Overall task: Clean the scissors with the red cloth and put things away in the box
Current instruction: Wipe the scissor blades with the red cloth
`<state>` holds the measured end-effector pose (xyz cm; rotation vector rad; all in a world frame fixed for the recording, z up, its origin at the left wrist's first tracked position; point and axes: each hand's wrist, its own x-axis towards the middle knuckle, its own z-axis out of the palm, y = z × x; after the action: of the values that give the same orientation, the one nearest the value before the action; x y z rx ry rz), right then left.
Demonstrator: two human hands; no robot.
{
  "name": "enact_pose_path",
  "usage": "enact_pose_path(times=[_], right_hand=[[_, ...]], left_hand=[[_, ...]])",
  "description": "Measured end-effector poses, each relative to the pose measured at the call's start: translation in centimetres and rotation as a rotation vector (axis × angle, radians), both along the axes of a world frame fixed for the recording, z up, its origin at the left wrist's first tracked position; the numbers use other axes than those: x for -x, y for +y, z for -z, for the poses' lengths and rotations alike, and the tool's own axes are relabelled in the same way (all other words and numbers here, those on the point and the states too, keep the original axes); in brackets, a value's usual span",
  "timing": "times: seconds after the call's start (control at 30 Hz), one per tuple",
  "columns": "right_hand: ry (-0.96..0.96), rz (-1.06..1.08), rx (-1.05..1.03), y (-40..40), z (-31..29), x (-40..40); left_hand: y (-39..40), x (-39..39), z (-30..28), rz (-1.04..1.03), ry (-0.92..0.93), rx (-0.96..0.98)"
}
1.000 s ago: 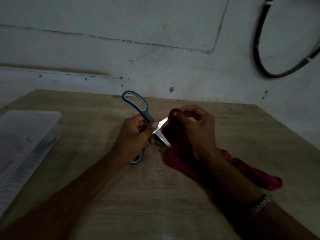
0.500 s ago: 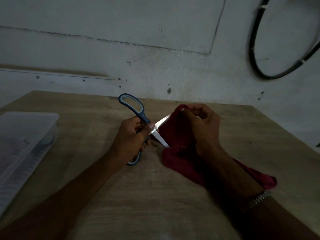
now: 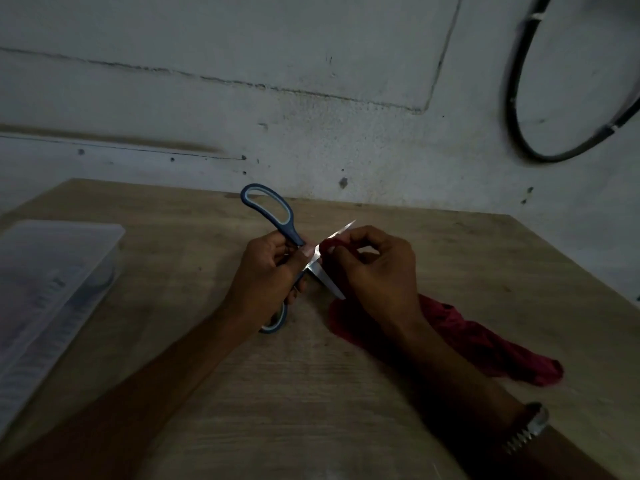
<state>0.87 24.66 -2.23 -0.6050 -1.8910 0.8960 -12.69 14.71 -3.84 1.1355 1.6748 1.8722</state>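
Fingers of the right hand (image 3: 377, 271) curl around a bunched bit of red cloth (image 3: 485, 341), pinching it on the upper blade near the pivot. Left hand (image 3: 266, 271) wraps the scissors (image 3: 277, 216) at the handle neck, blades spread, raised over the table (image 3: 311, 393). Cloth tail trails right on the wood. Box (image 3: 52, 289) sits well apart at left, lid on. Handling guess: scissors are stiff, light, with sharp edges, so hold the handles and wipe from the spine. Cloth is limp; take it bunched.

Dim, stained grey wall (image 3: 311, 98) with black cable (image 3: 512, 109) behind wooden table (image 3: 311, 393).
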Motion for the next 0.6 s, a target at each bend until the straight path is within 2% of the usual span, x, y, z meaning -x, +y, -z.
enact_pose_path(times=[0.2,0.4,0.6], right_hand=[[0.054,0.155,-0.007,2.3,-0.8,0.1],[-0.039,0.077,-0.152,0.1,-0.2,0.0],[0.082,0.202,-0.023,2.0,-1.0,-0.4]], left_hand=[[0.2,0.1,0.1,0.007,0.011,0.008],[0.4,0.0,0.2,-0.005,0.031,0.003],[0.4,0.0,0.1,0.015,0.033,0.001]])
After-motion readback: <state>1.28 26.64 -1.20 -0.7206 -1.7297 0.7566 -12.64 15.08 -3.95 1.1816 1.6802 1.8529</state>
